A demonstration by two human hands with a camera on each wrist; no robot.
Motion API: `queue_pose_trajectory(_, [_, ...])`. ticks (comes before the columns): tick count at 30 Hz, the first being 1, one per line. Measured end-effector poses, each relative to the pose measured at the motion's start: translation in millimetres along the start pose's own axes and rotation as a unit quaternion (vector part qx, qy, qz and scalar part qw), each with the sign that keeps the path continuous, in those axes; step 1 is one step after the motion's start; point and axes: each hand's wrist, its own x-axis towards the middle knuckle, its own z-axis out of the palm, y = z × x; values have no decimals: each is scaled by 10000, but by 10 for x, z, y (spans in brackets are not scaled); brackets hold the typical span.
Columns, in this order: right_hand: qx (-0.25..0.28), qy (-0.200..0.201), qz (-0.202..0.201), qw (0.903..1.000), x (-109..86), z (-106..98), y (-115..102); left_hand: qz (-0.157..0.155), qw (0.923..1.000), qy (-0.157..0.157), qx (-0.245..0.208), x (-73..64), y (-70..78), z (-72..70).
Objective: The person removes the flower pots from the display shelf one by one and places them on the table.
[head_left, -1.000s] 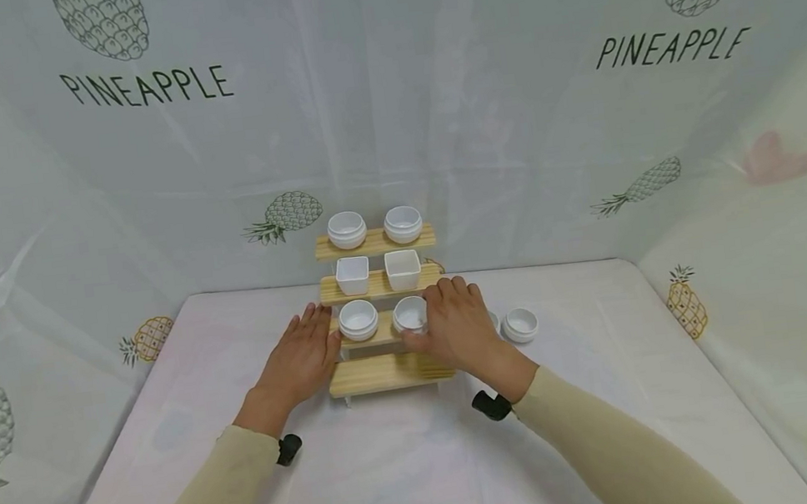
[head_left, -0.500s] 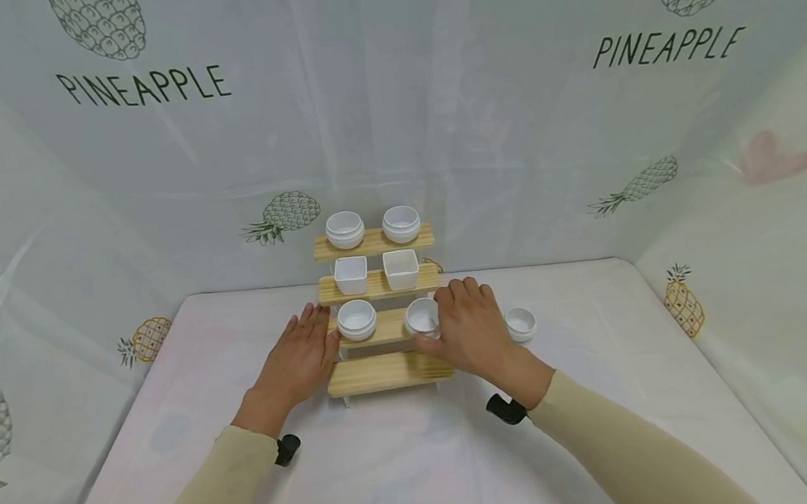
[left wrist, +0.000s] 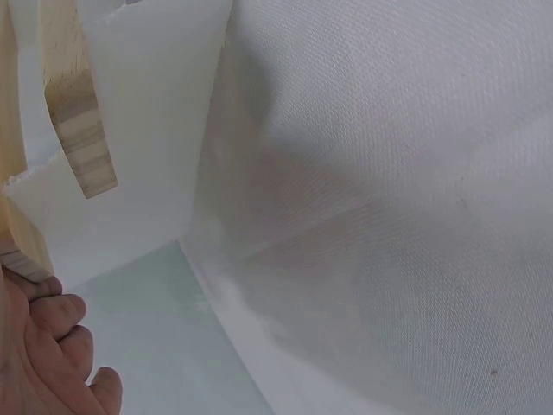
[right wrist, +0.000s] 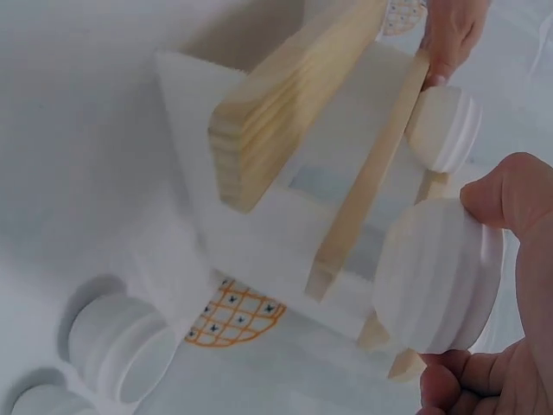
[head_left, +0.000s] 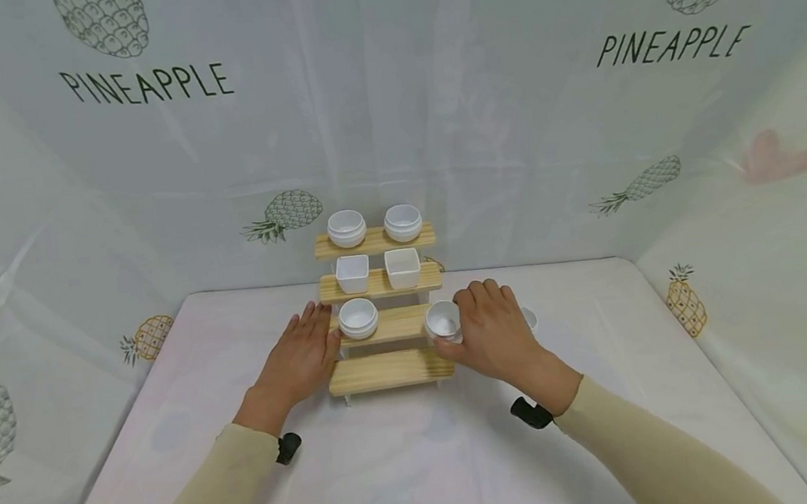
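A four-step wooden display stand [head_left: 391, 371] stands at the table's back. My right hand [head_left: 498, 331] pinches a small round white bowl [head_left: 443, 319] between thumb and fingers, at the right end of the second step from the bottom. The right wrist view shows this bowl [right wrist: 439, 275] above the ends of the boards. My left hand [head_left: 298, 357] lies along the stand's left side, fingertips at the same step's end; its fingers [left wrist: 60, 316] touch the board end. Another round bowl [head_left: 358, 318] sits on that step's left.
Two square white bowls [head_left: 403, 268] stand on the step above, and two round ones [head_left: 403, 223] on the top step. Right of the stand, two more round bowls [right wrist: 121, 346] sit on the table [head_left: 617, 394]. A pineapple-print sheet [head_left: 479, 125] hangs close behind.
My right hand has slid the round bowl rightwards along its step to the right end. My left hand has stayed in place against the stand.
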Motion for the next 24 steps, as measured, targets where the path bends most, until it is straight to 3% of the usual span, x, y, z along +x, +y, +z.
queue_pose_trajectory(13, [-172,155,119,9997,-420,6,396,52,9998,111,-125,-9,7,-6])
queue_pose_trajectory(24, [-19,55,51,10000,-755,289,503,17,9999,93,-130,-21,21,-12])
